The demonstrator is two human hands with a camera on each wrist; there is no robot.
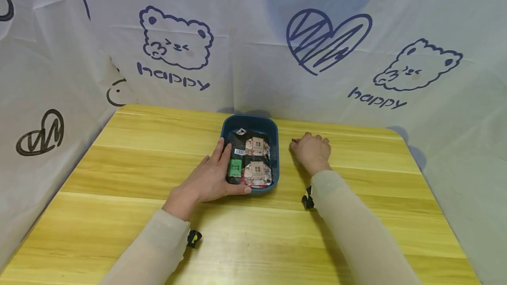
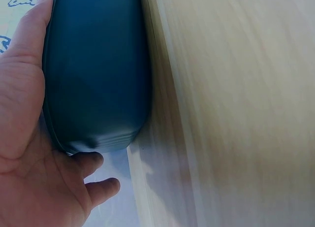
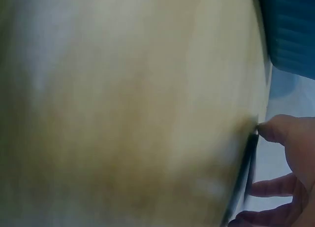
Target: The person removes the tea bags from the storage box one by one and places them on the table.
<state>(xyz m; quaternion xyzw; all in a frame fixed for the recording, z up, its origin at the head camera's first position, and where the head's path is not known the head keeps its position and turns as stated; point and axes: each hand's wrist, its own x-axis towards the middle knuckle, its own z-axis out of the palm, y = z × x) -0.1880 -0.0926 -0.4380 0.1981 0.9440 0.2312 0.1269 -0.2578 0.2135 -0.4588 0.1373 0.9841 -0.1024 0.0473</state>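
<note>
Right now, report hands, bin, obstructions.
Left hand on blue bin. Right hand pinching dark item. Packets in bin; bin wall between them and right hand.

Tub (image 1: pixel 276 148) on table (image 1: pixel 138 157), nr back edge, abt mid. Packs (image 1: pixel 258 171) in tub, one behind another. L hand (image 1: pixel 210 177) at tub's left side, thumb at front rim. R hand (image 1: pixel 311 152) right of tub, apart, w/ thin thing (image 3: pixel 247 168) in fingers. Cloth (image 1: pixel 253 56) behind table.
</note>
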